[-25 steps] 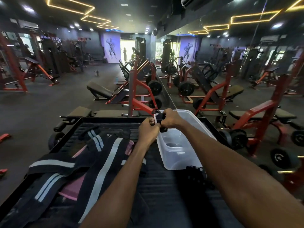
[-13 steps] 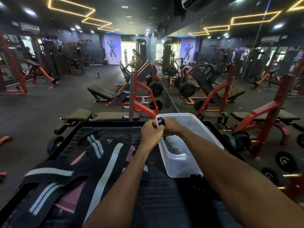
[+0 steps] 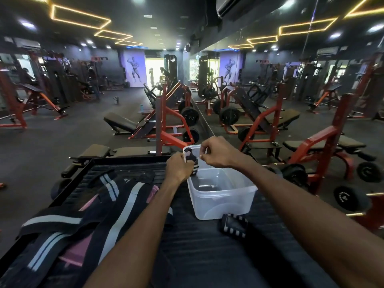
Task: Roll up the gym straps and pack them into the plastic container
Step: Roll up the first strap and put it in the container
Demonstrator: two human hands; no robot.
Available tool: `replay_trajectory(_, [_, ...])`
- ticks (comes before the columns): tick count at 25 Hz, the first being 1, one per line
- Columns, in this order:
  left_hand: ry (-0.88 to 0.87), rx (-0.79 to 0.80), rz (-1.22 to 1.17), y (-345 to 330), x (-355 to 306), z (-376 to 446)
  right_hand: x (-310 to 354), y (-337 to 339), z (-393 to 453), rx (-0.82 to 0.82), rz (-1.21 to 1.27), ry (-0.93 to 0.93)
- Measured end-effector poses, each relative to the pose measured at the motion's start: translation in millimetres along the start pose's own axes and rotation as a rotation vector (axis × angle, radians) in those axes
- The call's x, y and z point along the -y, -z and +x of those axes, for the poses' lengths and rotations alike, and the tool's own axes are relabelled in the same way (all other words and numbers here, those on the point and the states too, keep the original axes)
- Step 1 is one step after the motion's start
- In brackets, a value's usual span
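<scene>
My left hand (image 3: 178, 168) grips a small rolled black-and-white strap (image 3: 191, 158) over the near-left rim of the clear plastic container (image 3: 224, 201). My right hand (image 3: 217, 151) is just right of the roll, fingers curled, thumb and fingertips pinching its edge. The container stands on the black ribbed platform (image 3: 197, 246) and looks empty. Another rolled strap (image 3: 234, 225) lies on the platform in front of the container. Several loose black straps with grey and white stripes (image 3: 87, 215) are piled on the platform's left half, with pink fabric among them.
The platform has a raised black rim (image 3: 128, 159) at the far edge. Beyond it stand padded benches (image 3: 99, 151) and red machines (image 3: 166, 129). A mirror wall on the right reflects red frames and weight plates (image 3: 351, 197).
The view dropped, so more of the platform and the roll in front of the container show. My hands drew slightly apart; the right one rose to the right while the left kept the roll.
</scene>
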State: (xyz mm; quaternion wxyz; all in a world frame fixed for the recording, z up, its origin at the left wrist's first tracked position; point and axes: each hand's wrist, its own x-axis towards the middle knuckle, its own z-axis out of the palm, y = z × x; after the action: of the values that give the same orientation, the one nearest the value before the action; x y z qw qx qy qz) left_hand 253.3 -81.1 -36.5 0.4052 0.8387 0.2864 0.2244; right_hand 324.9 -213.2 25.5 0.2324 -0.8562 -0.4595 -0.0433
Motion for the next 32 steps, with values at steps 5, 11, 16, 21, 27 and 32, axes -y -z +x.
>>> replay_trajectory(5, [0.023,-0.012,0.136,1,-20,-12,16,39,-66,0.332,0.025,-0.065])
replay_trajectory(11, [-0.03,-0.047,0.266,0,-46,-35,27,30,-123,0.745,-0.313,-0.226])
replay_trajectory(16, [-0.059,-0.029,0.286,3,-46,-40,18,-9,-151,0.581,-0.603,-0.136])
replay_trajectory(21, [-0.093,-0.05,0.222,15,-40,-35,31,42,-129,0.604,-0.294,-0.168])
replay_trajectory(27, [-0.111,-0.019,0.248,25,-32,-22,22,90,-59,0.368,-0.06,-0.189])
replay_trajectory(32, [-0.077,0.057,0.185,21,-25,-4,-8,42,3,0.162,-0.084,-0.217])
